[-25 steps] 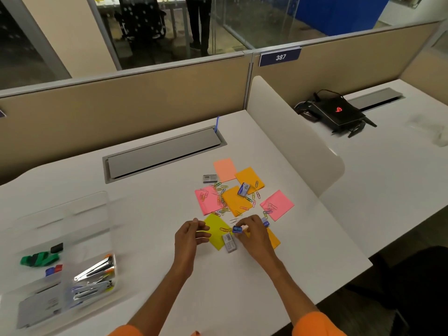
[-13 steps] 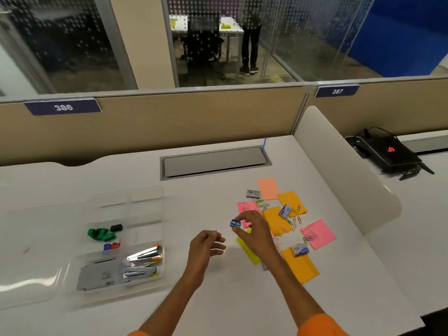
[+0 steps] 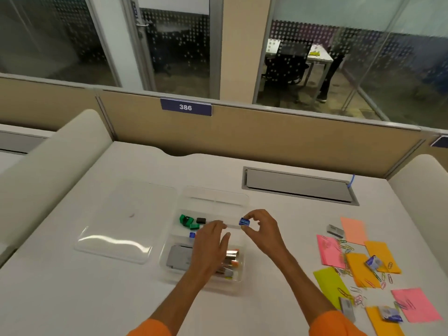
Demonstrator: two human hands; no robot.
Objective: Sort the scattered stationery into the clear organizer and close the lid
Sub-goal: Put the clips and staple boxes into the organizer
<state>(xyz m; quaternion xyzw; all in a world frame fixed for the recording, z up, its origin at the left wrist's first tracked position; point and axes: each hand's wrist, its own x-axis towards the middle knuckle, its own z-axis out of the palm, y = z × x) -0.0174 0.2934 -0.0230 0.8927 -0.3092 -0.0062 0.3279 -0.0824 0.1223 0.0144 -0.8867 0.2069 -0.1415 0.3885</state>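
White tabletop [image 3: 72,299], with a grey cable flap [image 3: 298,185] set into it near the far edge and a blue cable [image 3: 350,181] at the flap's right end. A tan partition [image 3: 266,139] runs behind and carries a blue plate [image 3: 186,107] reading 386. Cream dividers [image 3: 48,170] stand at both sides. Beyond the glass wall [image 3: 60,40], a black chair [image 3: 286,61] stands at a white table [image 3: 320,54]

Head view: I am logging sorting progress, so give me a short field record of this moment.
right hand: pinches a small blue plastic piece over the right edge of the clear plastic organizer
left hand: fingers straight, over the organizer
lid: clear flat lid lies off, left of the organizer
already inside: green plastic pieces, grey flat box
still on desk: coloured paper notes, coloured wire paper clips
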